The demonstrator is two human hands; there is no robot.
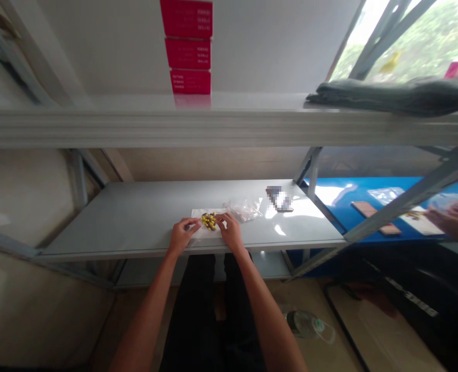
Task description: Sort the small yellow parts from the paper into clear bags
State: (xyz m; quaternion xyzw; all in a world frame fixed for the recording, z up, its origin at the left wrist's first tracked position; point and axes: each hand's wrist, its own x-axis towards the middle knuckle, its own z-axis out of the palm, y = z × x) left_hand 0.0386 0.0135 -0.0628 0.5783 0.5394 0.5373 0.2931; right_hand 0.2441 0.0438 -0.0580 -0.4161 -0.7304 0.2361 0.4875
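Between my two hands lies a small heap of yellow and black bead-like pieces (209, 221), with what looks like a clear plastic bag (196, 236) around or under it. My left hand (183, 235) is closed in a pinch on the bag's left side, thumb and fingers together. On the other side, my right hand (231, 230) pinches at the right edge of the bag, its fingertips touching the heap. A white sheet (196, 212) shows beneath them. Just beyond my right hand is a crumpled clear plastic bag (246, 210) with pale contents I cannot make out.
A blurred-out flat object (279, 199) lies right on the grey shelf (136, 217). Above runs an upper shelf edge (143, 128) bearing red boxes (188, 53) and a dark bundle (387, 97). Another person's hand (456, 222) is over the blue table (330, 206). A bottle (306, 324) lies on the floor.
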